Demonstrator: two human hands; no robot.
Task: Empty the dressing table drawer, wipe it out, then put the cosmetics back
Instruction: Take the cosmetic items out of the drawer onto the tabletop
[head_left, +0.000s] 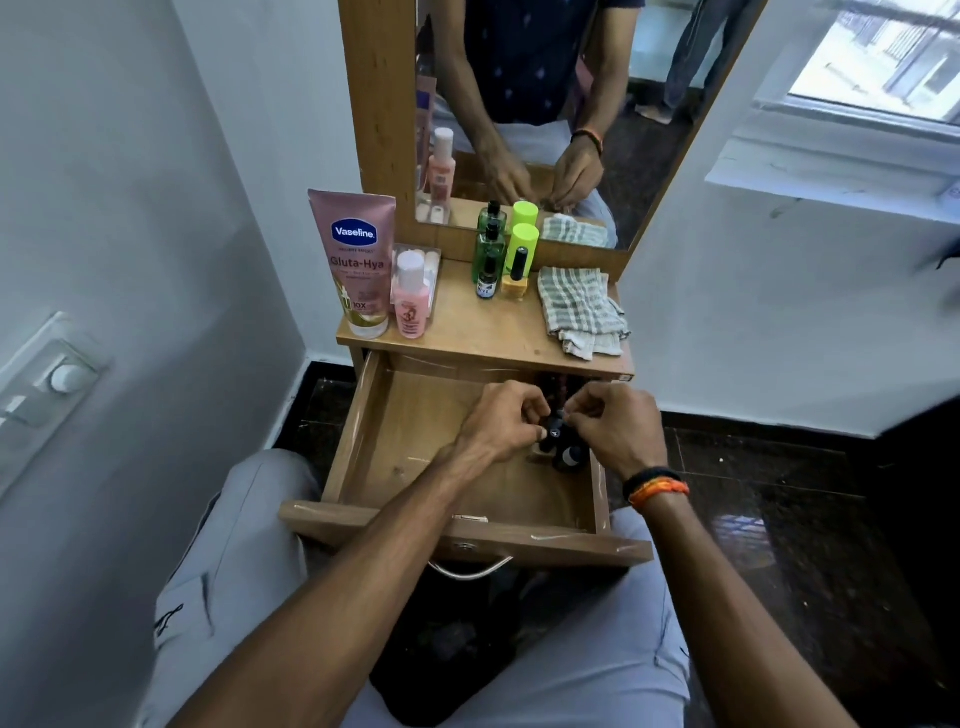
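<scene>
Both hands — left hand (501, 423), right hand (615, 428) — pinching small dark bottles (558, 441) in wooden drawer (415, 431).

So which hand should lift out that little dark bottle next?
Probably the left hand: its fingers already pinch the small dark bottle in the open wooden drawer. The right hand only fiddles at its top.

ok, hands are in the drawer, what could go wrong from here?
1. Both hands, left and right, pinch small dark bottles crowded in the drawer corner; lifting one may topple its neighbour.
2. The tabletop's bottle cluster leaves little room, so a new bottle may knock them.
3. The cloth overhangs the edge and may slip.
</scene>
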